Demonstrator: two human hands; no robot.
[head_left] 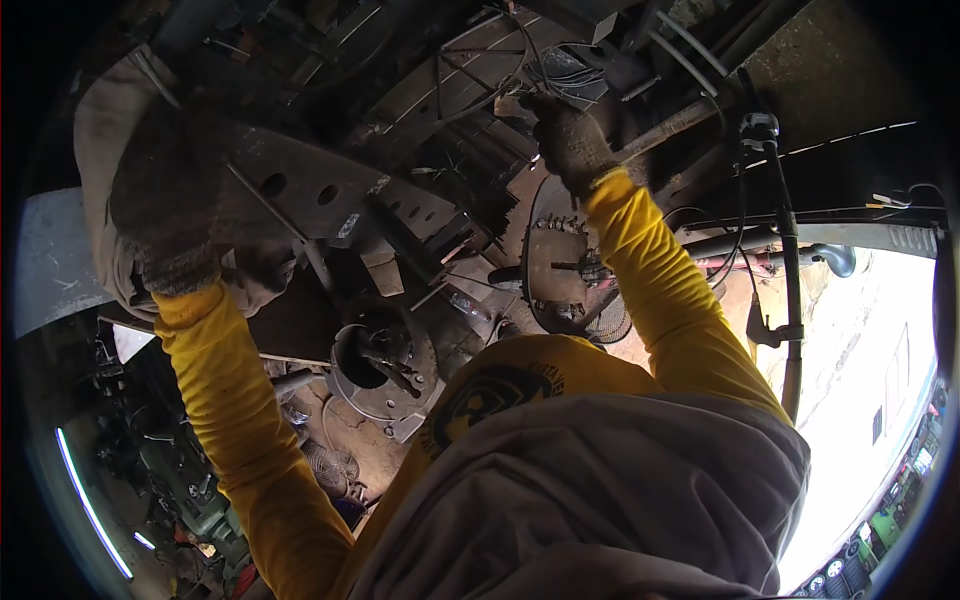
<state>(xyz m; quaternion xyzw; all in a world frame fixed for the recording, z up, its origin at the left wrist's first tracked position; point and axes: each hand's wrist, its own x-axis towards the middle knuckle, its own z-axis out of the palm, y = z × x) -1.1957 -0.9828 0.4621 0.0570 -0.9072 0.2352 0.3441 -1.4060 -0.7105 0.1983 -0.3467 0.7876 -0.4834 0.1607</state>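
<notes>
Around the work spreads a dim, crowded workshop, with a bright opening at 3 o'clock. Near 12 o'clock is a small brown piece, just beside the fingertips of the gloved right hand at 1 o'clock; its fingers look bent, but I cannot tell whether they grip this piece. Thin wires lie near this hand. At 9 o'clock, the gloved left hand is next to grey cloth; its fingers are too dark, so I cannot tell their state. Further, a perforated metal plate slants at 10 o'clock, and a round metal flange sits at 8 o'clock.
</notes>
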